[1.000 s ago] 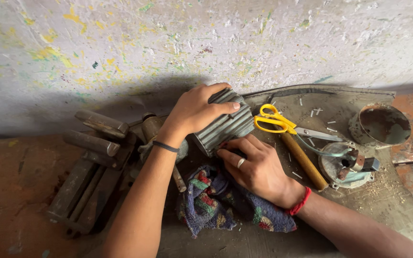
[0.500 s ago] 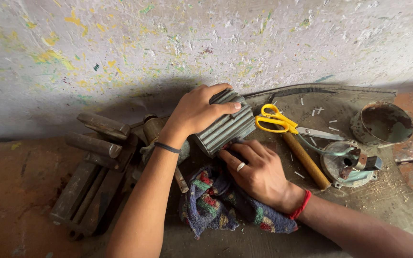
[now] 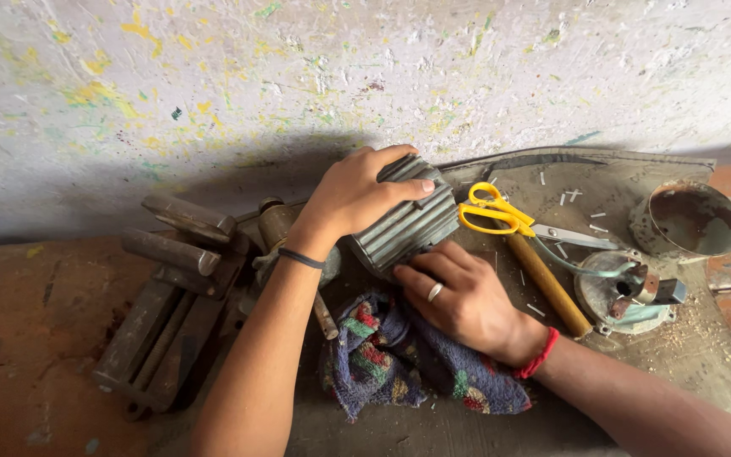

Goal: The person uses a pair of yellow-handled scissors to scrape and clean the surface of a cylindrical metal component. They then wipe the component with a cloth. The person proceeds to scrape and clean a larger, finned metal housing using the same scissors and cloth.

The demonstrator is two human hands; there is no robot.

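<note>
Head view: a ribbed grey metal housing (image 3: 408, 224) lies on the tabletop (image 3: 695, 372) against the wall. The left hand (image 3: 357, 195) grips it from above; the right hand (image 3: 458, 296) rests open-fingered against its lower edge, over a patterned rag (image 3: 382, 355). Yellow scissors (image 3: 501, 216) and a wooden handle (image 3: 547, 283) lie just right; a vise (image 3: 171, 296) sits left.
</note>
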